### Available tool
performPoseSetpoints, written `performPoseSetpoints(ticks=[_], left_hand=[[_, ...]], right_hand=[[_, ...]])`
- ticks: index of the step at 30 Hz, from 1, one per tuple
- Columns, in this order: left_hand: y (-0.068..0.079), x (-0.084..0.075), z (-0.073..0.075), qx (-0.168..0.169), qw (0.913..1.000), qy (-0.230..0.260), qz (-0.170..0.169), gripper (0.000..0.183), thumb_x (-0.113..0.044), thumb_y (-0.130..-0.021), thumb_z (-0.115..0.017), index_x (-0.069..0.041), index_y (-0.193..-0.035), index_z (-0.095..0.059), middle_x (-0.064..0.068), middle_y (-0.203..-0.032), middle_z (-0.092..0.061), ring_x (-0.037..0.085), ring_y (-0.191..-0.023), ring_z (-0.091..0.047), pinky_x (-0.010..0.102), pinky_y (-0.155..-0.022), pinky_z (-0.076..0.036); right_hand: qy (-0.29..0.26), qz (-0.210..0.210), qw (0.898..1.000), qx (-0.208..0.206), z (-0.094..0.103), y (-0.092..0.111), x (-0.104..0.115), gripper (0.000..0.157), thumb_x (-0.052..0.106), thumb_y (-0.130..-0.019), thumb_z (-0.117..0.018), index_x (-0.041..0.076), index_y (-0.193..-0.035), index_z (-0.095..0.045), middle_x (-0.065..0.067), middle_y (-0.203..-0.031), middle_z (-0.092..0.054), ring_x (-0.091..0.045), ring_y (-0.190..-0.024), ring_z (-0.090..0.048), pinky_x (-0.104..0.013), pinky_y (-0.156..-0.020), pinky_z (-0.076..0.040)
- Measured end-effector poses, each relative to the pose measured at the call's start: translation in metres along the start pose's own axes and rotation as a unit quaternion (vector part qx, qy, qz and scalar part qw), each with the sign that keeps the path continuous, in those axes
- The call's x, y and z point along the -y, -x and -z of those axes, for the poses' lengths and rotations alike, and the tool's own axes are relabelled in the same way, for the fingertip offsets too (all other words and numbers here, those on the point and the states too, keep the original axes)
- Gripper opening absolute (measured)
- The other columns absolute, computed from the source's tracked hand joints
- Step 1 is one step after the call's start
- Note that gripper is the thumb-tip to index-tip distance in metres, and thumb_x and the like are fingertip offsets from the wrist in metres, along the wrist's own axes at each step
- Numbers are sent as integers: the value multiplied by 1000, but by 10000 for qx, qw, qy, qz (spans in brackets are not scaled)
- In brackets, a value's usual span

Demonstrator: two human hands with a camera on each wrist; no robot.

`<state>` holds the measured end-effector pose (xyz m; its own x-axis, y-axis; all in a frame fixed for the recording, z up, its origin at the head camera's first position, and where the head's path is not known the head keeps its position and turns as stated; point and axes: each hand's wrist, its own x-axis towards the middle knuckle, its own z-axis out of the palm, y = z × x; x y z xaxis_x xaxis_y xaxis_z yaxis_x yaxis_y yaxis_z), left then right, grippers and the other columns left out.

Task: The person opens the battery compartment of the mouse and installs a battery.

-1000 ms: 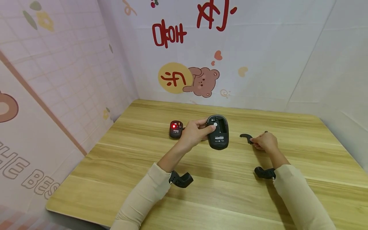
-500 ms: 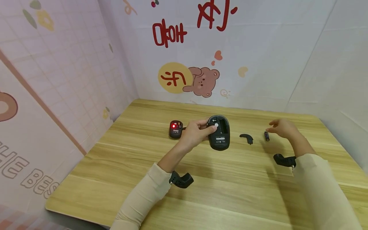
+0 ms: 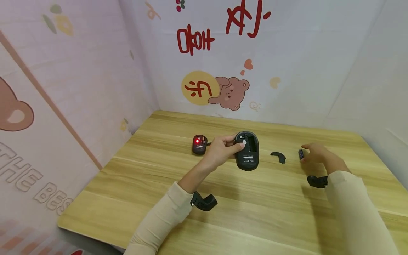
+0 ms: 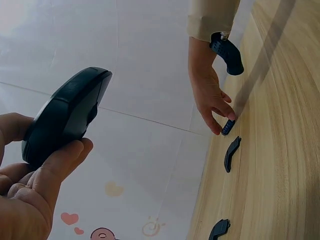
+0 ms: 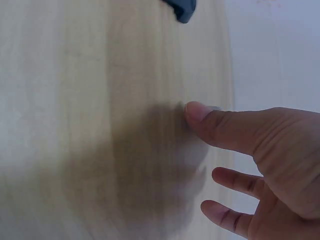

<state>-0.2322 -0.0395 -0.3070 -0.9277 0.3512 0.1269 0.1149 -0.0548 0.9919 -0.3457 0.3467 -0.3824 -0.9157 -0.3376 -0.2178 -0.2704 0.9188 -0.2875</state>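
Note:
My left hand (image 3: 220,150) holds a black computer mouse (image 3: 247,159) up over the table, underside facing me, thumb across it. Its long battery slot (image 3: 252,143) is uncovered and bare. At the right, my right hand (image 3: 318,156) is down at a small dark battery (image 3: 301,154) lying on the table. In the left wrist view the battery (image 4: 228,127) sits between thumb and index fingertip, one at each end; the right wrist view has the thumb (image 5: 200,112) mostly hiding it. A curved black battery cover (image 3: 279,157) lies between mouse and battery.
A second black mouse (image 3: 199,146) lies underside up at the left, its red light glowing. Another black cover piece (image 4: 219,229) shows low in the left wrist view. A patterned cloth wall (image 3: 287,53) stands behind the wooden table (image 3: 255,219).
My right hand has left the curved cover, moved right, and come down to the battery. The left hand keeps holding the mouse. The head view has shifted slightly.

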Motion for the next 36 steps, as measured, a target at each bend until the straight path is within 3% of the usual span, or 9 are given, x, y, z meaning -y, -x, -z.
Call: performPoseSetpoints(ticks=[4, 13, 20, 25, 28, 32, 36], left_hand=[[0, 0, -1, -39, 10000, 16, 53, 41, -3, -88, -62, 0, -128, -54, 17, -111, -63, 23, -91, -65, 31, -71, -55], [-1, 0, -2, -15, 10000, -72, 18, 41, -5, -88, -61, -1, -128, -54, 18, -110, -63, 24, -91, -65, 31, -72, -55], [0, -2, -6, 73, 9997, -234, 29, 42, -4, -89, -60, 0, -130, -52, 19, -110, -63, 24, -90, -66, 32, -71, -56], [1, -1, -6, 91, 9997, -218, -83, 42, -5, -89, -61, 0, -130, -52, 18, -108, -64, 23, -88, -66, 32, -71, -56], [-1, 3, -6, 76, 9997, -205, -74, 43, -5, -88, -61, -1, -130, -52, 18, -108, -64, 23, -88, -66, 33, -71, -56], [-2, 3, -6, 30, 9998, -207, -11, 44, -5, -88, -62, -2, -131, -51, 19, -110, -63, 25, -89, -66, 32, -71, -56], [-1, 2, -5, 36, 9998, -206, 53, 44, -4, -89, -61, -3, -131, -50, 20, -113, -61, 27, -92, -65, 34, -72, -55]], right_hand=[[-255, -144, 9995, 70, -6, 0, -1, 69, 20, -84, -66, -16, -133, -32, -43, -127, -33, -61, -113, -29, -69, -88, -32], [-326, -48, 9989, -339, -11, 0, -6, 62, 18, -85, -64, -16, -130, -37, -40, -124, -40, -58, -108, -39, -66, -85, -36], [-965, 32, 9934, -624, -10, 3, -4, 63, 13, -84, -64, -17, -129, -32, -39, -117, -46, -53, -102, -47, -57, -80, -44], [-1912, 86, 9795, -622, -10, 5, 5, 64, 4, -85, -63, -19, -131, -25, -40, -112, -48, -43, -95, -55, -41, -72, -51], [-2477, -7, 9670, -589, -12, 5, 10, 64, 4, -87, -62, -17, -132, -22, -31, -105, -53, -30, -86, -58, -34, -67, -50], [-3065, -49, 9499, -606, -13, 8, 20, 64, 7, -87, -63, -15, -131, -22, -15, -94, -56, -19, -76, -55, -32, -61, -46], [-3455, 150, 9363, -618, -15, 10, 32, 59, 9, -87, -64, -14, -125, -25, -10, -88, -56, -18, -74, -57, -32, -63, -48]])
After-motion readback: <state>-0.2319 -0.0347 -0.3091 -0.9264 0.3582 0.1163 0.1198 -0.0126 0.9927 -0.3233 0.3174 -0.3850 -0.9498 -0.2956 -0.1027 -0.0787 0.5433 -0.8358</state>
